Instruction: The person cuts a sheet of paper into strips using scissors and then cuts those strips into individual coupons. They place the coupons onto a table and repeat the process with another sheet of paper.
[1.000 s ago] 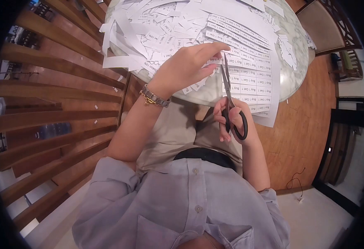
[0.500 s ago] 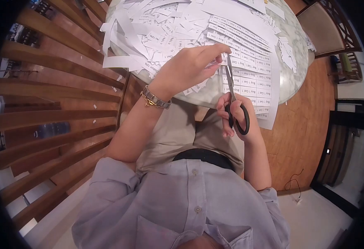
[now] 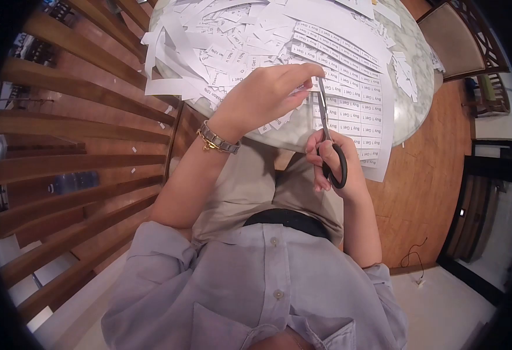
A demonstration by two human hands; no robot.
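Note:
My left hand [image 3: 276,93], wearing a wristwatch [image 3: 216,140], is pinched on the end of a printed paper strip [image 3: 331,90] at the table's near edge. In my right hand [image 3: 338,162] is a pair of black-handled scissors [image 3: 324,111], thumb and fingers through the handles. Their blades point away from me, across the strip beside my left fingertips, and look nearly closed. Rows of "Buy 1 Get 1" strips lie on a white sheet [image 3: 386,125] just beyond and right of the scissors. The left fingertips partly hide the strip's end.
A heap of cut paper slips [image 3: 226,44] covers the left part of the round marble table [image 3: 422,111]. More slips [image 3: 404,76] lie at its right. Wooden slats [image 3: 81,125] stand at the left, and a chair [image 3: 457,44] is at the far right.
The scissor handles have drawn together and the blades have closed further, with my right thumb moving left. My left hand has stayed almost in place.

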